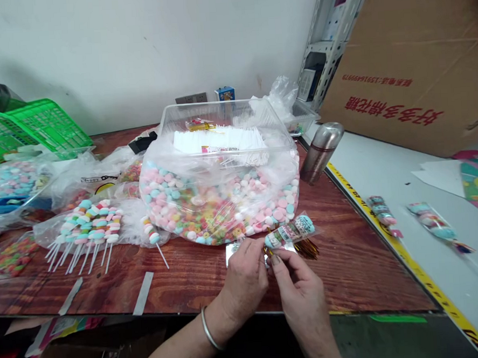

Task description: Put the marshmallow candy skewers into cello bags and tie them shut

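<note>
Left hand (244,270) and right hand (302,283), both pinching the lower end of one clear-wrapped, pastel-coloured marshmallow candy (290,231), which projects up and rightward beyond the grip; reddish-brown wood-grained table (362,271) beneath; silver-brown cylindrical metal flask (322,152); pale-grey side table (393,183); large brown cardboard carton (429,43), red-lettered.

Marshmallow skewers (91,222) and carton (409,55) suggest a workshop.

Silver bangle (206,330) round left wrist (225,316); forearms (178,346) bare.
</note>
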### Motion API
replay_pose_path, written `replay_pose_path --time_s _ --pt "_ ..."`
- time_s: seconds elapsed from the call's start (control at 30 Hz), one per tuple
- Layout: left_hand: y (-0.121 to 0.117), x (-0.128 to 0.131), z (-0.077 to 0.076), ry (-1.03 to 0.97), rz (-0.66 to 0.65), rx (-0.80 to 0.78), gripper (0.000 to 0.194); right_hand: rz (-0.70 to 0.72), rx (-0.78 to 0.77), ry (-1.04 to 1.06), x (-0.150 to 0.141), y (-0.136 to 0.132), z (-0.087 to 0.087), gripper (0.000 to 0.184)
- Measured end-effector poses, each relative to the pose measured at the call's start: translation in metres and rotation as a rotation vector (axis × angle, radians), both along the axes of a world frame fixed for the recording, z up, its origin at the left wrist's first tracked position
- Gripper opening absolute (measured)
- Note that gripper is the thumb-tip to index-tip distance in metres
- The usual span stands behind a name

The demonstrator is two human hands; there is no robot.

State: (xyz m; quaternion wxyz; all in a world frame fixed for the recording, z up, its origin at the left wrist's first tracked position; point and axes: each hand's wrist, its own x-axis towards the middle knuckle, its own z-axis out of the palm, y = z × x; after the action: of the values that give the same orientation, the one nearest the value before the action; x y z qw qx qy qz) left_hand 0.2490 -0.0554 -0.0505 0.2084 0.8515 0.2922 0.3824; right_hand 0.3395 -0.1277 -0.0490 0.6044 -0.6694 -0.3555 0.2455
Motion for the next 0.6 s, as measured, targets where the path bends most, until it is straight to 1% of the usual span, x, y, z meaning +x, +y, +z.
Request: replay_pose_path --time_s 0.1,0.2,0.27,0.4,0.47,0.5,0.57,0.6 --pt "0.0 0.001 -0.001 -0.018 0.011 0.034 0.027 -0.017 -0.036 0.05 -0.006 0.003 -0.002 0.031" --pt "-0.001 0.002 -0.003 -0.003 0.031 0.05 0.03 -0.046 -0.073 0.062 -0.007 0.006 -0.003 0.034" --pt "-0.001 0.003 -0.004 -0.003 0.045 0.057 0.03 -0.063 -0.075 0.001 -0.005 0.008 -0.002 0.033" --pt "-0.003 0.004 -0.004 -0.008 0.03 0.02 0.028 -0.116 -0.05 -0.236 -0.002 0.008 -0.003 0.028" --pt "-0.005 0.005 -0.002 -0.007 0.017 -0.066 0.029 -0.132 -0.022 -0.354 -0.001 0.008 -0.004 0.024" --pt "-0.005 0.005 -0.001 -0.021 0.008 -0.139 0.03 -0.141 -0.007 -0.402 -0.001 0.008 -0.003 0.022" --pt "-0.005 0.006 0.005 -0.111 -0.035 -0.37 0.029 -0.153 0.034 -0.468 0.002 0.007 0.0 0.016" --pt "-0.004 0.006 0.009 -0.189 -0.086 -0.532 0.029 -0.148 0.062 -0.496 0.004 0.006 0.003 0.013"
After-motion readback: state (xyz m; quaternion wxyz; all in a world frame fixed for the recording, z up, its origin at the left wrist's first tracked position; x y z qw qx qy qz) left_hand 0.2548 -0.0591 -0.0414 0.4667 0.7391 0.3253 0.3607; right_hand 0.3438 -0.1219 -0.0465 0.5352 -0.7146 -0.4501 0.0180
